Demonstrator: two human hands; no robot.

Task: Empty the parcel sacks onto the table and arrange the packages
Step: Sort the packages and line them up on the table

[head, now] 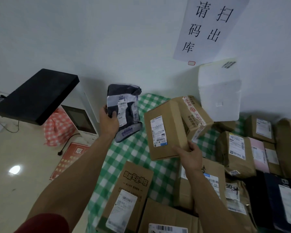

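My left hand (108,121) grips a dark plastic mailer bag (124,111) by its left edge and holds it up over the far left corner of the table with the green checked cloth (133,157). My right hand (190,155) grips the near right corner of a brown cardboard box (165,130) with a white label, tilted on the cloth. Several other parcels lie around: a printed carton (129,190) near me, a taped box (193,113) behind, brown bags (235,152) to the right.
A white foam box (219,91) leans on the wall at the back right under a paper sign (208,27). Left of the table stand a black screen (35,96), a white machine (81,121), a red checked bag (59,128) and a red floor sign (69,158).
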